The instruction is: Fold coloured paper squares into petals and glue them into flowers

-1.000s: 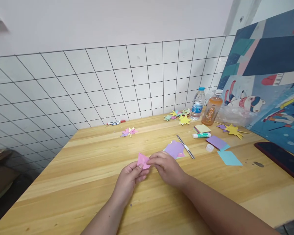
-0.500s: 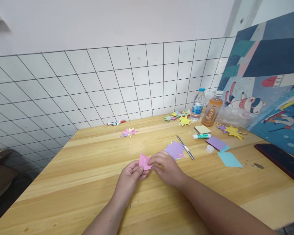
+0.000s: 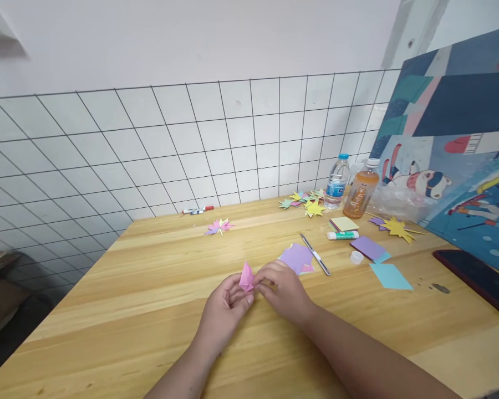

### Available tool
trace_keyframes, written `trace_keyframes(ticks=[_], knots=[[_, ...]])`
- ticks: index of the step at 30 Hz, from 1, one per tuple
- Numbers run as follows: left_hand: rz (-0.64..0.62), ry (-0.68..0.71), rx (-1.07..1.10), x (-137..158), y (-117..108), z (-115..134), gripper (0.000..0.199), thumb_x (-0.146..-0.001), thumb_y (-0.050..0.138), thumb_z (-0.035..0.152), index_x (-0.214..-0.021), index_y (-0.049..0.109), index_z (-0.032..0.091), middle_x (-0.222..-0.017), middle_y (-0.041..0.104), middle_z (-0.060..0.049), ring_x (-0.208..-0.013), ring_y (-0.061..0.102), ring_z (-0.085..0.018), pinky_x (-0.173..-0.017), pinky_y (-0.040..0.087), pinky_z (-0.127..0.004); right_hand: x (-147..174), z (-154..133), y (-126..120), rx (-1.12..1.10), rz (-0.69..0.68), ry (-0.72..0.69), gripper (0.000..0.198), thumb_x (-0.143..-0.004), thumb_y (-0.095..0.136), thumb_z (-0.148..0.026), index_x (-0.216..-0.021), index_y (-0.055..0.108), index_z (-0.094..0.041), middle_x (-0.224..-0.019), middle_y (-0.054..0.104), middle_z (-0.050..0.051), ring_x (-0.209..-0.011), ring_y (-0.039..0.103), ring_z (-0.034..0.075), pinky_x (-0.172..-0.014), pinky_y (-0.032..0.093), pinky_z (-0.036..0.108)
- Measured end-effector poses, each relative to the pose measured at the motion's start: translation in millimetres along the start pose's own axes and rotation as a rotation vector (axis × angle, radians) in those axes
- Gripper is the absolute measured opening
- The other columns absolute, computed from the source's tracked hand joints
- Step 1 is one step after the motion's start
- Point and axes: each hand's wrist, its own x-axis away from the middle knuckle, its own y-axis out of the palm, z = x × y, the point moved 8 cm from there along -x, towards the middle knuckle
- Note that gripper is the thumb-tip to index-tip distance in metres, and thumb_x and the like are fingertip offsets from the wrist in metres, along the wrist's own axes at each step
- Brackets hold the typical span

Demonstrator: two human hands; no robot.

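Note:
A small folded pink paper (image 3: 247,277) stands between my two hands, just above the wooden table (image 3: 149,310). My left hand (image 3: 227,305) curls around its left side, fingers behind it and the thumb in front. With thumb and forefinger, my right hand (image 3: 280,288) pinches the paper's lower right corner. Beyond my right hand lie purple paper pieces (image 3: 296,257) with bits of pink, yellow and blue under them. A pen (image 3: 315,254) rests slantwise beside those pieces.
At right are a glue stick (image 3: 343,235), its cap (image 3: 356,257), a blue sheet (image 3: 391,276), purple sheets (image 3: 369,249) and a phone (image 3: 474,277). Two bottles, a water bottle (image 3: 336,183) and an orange drink (image 3: 360,191), stand behind. Paper leaf shapes (image 3: 219,226) and markers (image 3: 198,210) lie farther back.
The pink paper has turned from a flat face toward me to a narrower, partly folded shape. My left thumb has moved down off its face. The view has shifted slightly.

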Motion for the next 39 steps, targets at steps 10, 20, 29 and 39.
trace_keyframes(ticks=[10,20,29,39], knots=[[0.092,-0.073,0.107,0.0,-1.8,-6.3,0.04,-0.063,0.076,0.035,-0.094,0.063,0.015,-0.077,0.071,-0.006,-0.068,0.063,-0.015,-0.066,0.048,-0.023,7.5,27.5,13.0,-0.396,0.052,0.356,0.023,-0.071,0.065,-0.015,-0.093,0.063,-0.02,-0.08,0.065,0.001,-0.069,0.058,0.013,-0.059,0.046,0.023],[0.087,-0.061,0.101,-1.5,-5.4,-9.9,0.039,-0.063,0.077,0.033,-0.096,0.063,0.016,-0.081,0.071,-0.006,-0.076,0.064,-0.017,-0.072,0.048,-0.025,3.9,24.2,9.2,-0.284,0.07,0.283,0.009,-0.073,0.065,-0.016,-0.079,0.071,-0.022,-0.076,0.065,0.002,-0.067,0.056,0.013,-0.06,0.044,0.024],[0.099,-0.083,0.072,-3.2,-5.4,-10.5,0.038,-0.061,0.077,0.034,-0.09,0.064,0.015,-0.065,0.068,-0.003,-0.06,0.06,-0.014,-0.058,0.043,-0.022,4.4,23.8,12.2,-0.234,0.053,0.248,0.015,-0.071,0.067,-0.014,-0.083,0.071,-0.023,-0.075,0.064,0.0,-0.062,0.055,0.012,-0.059,0.044,0.023],[0.085,-0.067,0.02,-3.3,-5.2,-11.5,0.032,-0.065,0.074,0.035,-0.088,0.065,0.015,-0.069,0.069,-0.003,-0.065,0.062,-0.016,-0.063,0.046,-0.023,4.2,22.0,10.6,-0.193,0.032,0.23,0.014,-0.074,0.068,-0.018,-0.085,0.072,-0.026,-0.078,0.064,0.001,-0.066,0.056,0.013,-0.063,0.045,0.024]])
